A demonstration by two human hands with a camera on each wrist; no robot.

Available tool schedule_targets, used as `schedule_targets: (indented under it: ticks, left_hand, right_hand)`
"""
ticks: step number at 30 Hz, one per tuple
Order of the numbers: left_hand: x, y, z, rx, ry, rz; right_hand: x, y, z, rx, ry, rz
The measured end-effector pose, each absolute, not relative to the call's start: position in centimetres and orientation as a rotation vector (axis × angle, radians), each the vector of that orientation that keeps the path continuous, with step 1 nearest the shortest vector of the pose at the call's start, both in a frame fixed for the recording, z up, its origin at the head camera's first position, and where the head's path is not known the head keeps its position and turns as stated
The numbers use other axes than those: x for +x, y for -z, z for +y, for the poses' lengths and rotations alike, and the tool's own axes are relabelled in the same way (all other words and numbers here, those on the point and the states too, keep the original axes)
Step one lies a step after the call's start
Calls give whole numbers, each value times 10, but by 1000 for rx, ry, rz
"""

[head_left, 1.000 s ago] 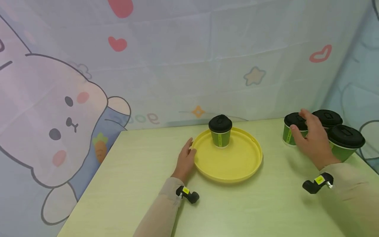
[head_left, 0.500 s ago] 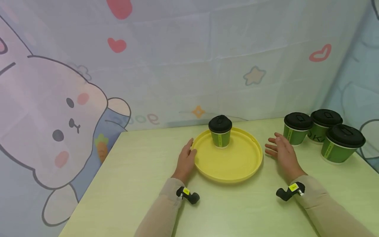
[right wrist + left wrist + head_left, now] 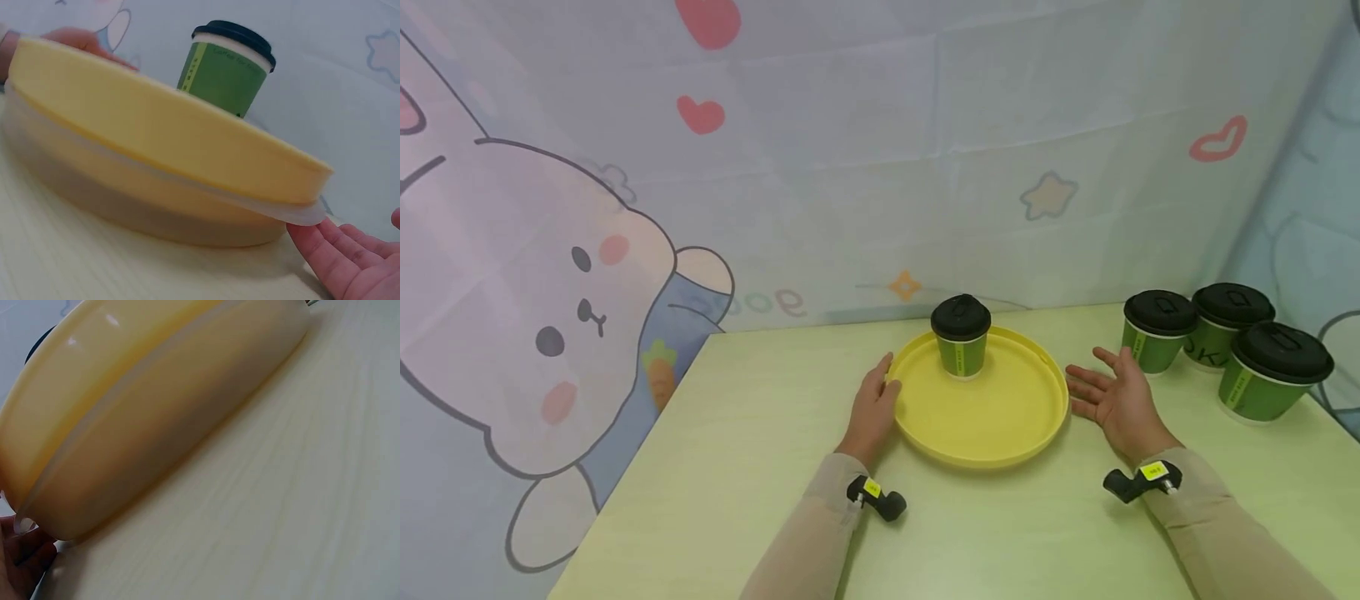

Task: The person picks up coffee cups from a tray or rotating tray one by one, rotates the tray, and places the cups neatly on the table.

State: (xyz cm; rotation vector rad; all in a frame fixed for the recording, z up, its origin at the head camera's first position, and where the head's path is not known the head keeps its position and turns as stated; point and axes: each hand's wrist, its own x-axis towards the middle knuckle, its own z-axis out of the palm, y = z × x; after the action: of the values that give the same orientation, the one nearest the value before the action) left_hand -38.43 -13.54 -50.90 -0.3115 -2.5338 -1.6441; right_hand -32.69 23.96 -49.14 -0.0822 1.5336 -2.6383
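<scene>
A round yellow tray (image 3: 981,417) with a translucent lower part sits on the table. On its back part stands a small green paper cup (image 3: 962,357) with a black lid. My left hand (image 3: 868,417) holds the tray's left rim, thumb over the edge; in the left wrist view its fingers are bent below the translucent lip at lower left. My right hand (image 3: 1123,408) is at the opposite side, palm turned up and fingers spread. In the right wrist view its fingertips (image 3: 306,234) reach beneath the lip, with the thumb apart from the tray.
Three more green cups with black lids stand on the right: a smaller one (image 3: 1157,354), one (image 3: 1208,343) behind it, and a wider one (image 3: 1258,390) near the table's right edge. A printed cloth (image 3: 850,150) hangs behind the light wooden table (image 3: 760,433).
My right hand has moved left from beside the cups to the tray's right rim and turned palm up. My left hand stays at the tray; the cup on it keeps its place.
</scene>
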Motion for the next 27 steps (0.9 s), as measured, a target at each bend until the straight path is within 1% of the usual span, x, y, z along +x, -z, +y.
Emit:
schedule_targets:
  ticks: [5,10,13,17,21,24,27]
  left_hand:
    - [-382,508,-133,-296,1652,-2544]
    - [-381,500,-133,-269,1597,-2558]
    - [-379,487,-130,-208,1435,-2582]
    - [-365,457,-113,-213,1009,-2645]
    - [-340,425,-83,-397,725,-2742]
    - [-326,410,-57,-620,753,-2906]
    - [-319,405,-33,-817,845,-3088]
  right_hand:
    - [-325,493,243,-110,2673,1401]
    - [-326,496,243,-170,2676,1393]
    - [-327,499,241,-182,2680,1411]
    - [-327,500,239,-185,2692,1423]
    - [-329,500,237,-191,2688,1447]
    - [-329,500,237,-189,2689,1464]
    - [-329,501,239,-176,2687,1487]
